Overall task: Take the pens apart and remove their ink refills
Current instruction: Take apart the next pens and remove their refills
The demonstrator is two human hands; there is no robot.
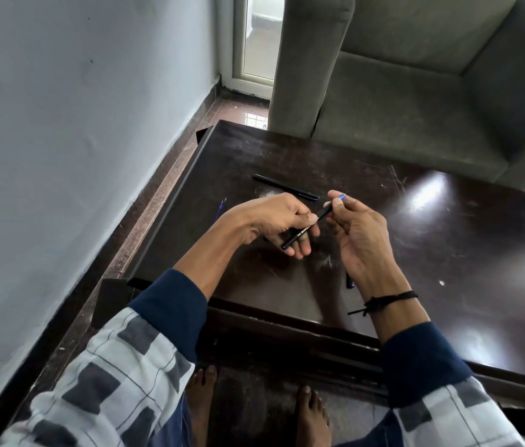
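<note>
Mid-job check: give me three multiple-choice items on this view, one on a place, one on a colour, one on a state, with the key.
1. Where does the loose blue refill lie?
A. on the sofa
B. on the table, near its left edge
C. on the floor

2. What colour is the barrel of the held pen?
A. red
B. white
C. black

3. What is the right hand doing?
A. pinching the held pen's tip end
B. lying flat on the table
C. hanging empty

Key:
1 B: the refill rests on the dark top just inside the left rim.
2 C: the barrel gripped by the left hand is black.
3 A: thumb and forefinger close on the end with the blue tip.
</note>
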